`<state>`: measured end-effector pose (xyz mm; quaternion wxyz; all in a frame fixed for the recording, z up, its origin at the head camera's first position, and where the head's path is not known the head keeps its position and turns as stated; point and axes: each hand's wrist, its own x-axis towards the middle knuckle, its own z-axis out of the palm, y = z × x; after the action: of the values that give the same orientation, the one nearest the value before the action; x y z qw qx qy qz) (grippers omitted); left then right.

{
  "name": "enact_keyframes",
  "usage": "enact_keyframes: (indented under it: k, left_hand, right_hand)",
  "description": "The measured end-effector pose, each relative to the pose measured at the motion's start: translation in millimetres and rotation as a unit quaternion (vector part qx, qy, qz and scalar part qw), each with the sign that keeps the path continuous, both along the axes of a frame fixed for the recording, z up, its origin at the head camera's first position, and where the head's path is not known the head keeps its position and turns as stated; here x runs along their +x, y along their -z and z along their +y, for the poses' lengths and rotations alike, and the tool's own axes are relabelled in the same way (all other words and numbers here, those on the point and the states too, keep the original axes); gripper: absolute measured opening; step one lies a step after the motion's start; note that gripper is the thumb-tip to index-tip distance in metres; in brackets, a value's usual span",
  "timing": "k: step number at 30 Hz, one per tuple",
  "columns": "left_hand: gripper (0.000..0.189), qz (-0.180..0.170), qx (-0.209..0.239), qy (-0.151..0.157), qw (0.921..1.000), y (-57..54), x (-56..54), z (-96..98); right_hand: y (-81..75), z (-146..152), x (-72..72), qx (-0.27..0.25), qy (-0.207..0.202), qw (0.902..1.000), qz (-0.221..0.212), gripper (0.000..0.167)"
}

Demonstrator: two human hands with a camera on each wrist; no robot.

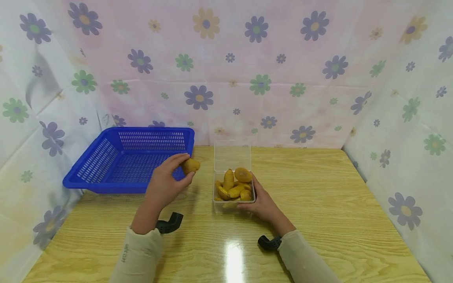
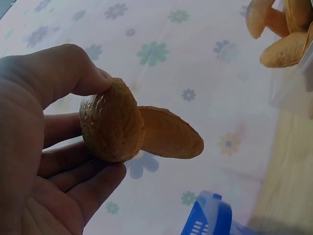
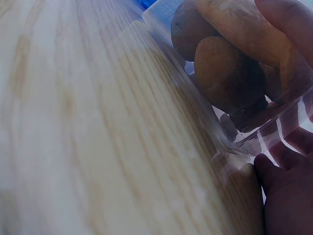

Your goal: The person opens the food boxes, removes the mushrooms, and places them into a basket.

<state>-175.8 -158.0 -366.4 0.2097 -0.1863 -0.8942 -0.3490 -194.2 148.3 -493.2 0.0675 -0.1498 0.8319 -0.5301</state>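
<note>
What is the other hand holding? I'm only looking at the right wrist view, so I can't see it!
Observer: The left hand is pinching a brown lump.
Operator: Ooh! And is the clear box open or closed?
Observer: Open. Its lid is up at the back, on the far side.
Operator: What's the big thing left of it?
Observer: A blue basket with slots in its sides.
</note>
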Motion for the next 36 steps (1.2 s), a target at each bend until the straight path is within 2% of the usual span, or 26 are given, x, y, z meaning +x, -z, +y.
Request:
enact_keyframes:
  k: [8, 19, 23, 32, 36]
  left_hand:
    - [0.047, 0.001, 0.022, -0.018, 0.9996, -0.4, -2.5, -14.9]
    - [0.048, -0.020, 0.031, -0.065, 0.9972, -1.4, -6.0, -33.1]
    - [0.048, -0.031, 0.030, -0.083, 0.9956, 0.8, -8.0, -39.5]
    - [0.048, -0.030, 0.033, -0.112, 0.9926, 8.6, -13.3, -55.3]
    - [0.048, -0.040, 0.029, -0.125, 0.9909, 11.5, -13.5, -61.9]
  right_hand:
    - [1.0, 0.5, -0.2, -0.003, 0.002, 1.0000, 0.002, 0.119]
    - [0.3, 1.3, 0.2, -0.006, -0.002, 1.0000, 0.001, 0.119]
    - [1.2, 0.8, -0.9, -0.003, -0.002, 1.0000, 0.000, 0.120]
    - [1.0, -0.1, -0.9, -0.007, -0.001, 1.0000, -0.002, 0.120]
    - [1.6, -0.2, -1.0, -0.007, -0.002, 1.0000, -0.003, 0.121]
